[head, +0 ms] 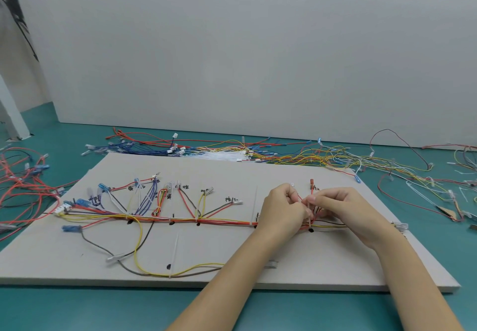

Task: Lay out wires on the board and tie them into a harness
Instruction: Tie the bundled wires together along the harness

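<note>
We have left hand (282,208) and right hand (333,208) pinching a cable tie (308,216) round the wires (222,221); cinch snug at the board (258,266) mark, keeping strands parallel.

two bare forearms entering from the bottom edge, no sleeves in view, left hand (282,208) and right hand (340,208) without gloves, rings or watch, short plain fingernails

A teal table (77,310) fills the lower view. A plain white wall (258,46) stands upright along its far edge. At the far left a pale panel with dark markings (13,33) leans, its foot resting on the table.
</note>
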Demonstrator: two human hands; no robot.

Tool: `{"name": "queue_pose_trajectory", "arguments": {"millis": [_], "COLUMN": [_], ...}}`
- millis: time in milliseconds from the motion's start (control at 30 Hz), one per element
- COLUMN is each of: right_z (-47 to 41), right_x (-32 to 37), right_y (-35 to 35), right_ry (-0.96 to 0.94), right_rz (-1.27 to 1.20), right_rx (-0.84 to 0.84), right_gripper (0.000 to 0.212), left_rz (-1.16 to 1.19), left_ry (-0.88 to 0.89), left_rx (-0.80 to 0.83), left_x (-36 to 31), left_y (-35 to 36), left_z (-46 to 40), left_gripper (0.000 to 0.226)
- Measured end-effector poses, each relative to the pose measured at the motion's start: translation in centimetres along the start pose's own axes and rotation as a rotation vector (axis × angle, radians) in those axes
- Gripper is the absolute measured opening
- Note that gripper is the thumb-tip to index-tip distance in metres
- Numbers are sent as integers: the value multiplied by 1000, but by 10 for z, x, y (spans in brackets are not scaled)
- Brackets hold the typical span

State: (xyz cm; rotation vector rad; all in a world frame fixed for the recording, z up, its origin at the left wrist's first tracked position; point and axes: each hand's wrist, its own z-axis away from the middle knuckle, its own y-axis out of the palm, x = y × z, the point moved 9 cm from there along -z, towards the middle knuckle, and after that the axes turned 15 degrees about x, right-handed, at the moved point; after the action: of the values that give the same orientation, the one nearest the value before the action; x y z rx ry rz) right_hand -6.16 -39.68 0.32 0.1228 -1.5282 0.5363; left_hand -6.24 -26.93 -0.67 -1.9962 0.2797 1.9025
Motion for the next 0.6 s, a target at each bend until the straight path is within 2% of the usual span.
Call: {"name": "queue_pose_trajectory", "arguments": {"millis": [67, 233, 600], "right_z": [0, -1, -1], "right_x": [-1, -5, -10], "right_y": [0, -2, -2], "right_ry": [10, 47, 102], "right_rz": [-8, -15, -70], "right_rx": [9, 15, 17], "right_gripper": [15, 35, 23], "left_rz": [-14, -39, -119], "left_ry": [6, 35, 60], "left_rx": [1, -4, -13], "left_x": [-1, 4, 6], "left_y": [0, -1, 0], "left_z": [1, -1, -1], "left_gripper": [24, 32, 37]}}
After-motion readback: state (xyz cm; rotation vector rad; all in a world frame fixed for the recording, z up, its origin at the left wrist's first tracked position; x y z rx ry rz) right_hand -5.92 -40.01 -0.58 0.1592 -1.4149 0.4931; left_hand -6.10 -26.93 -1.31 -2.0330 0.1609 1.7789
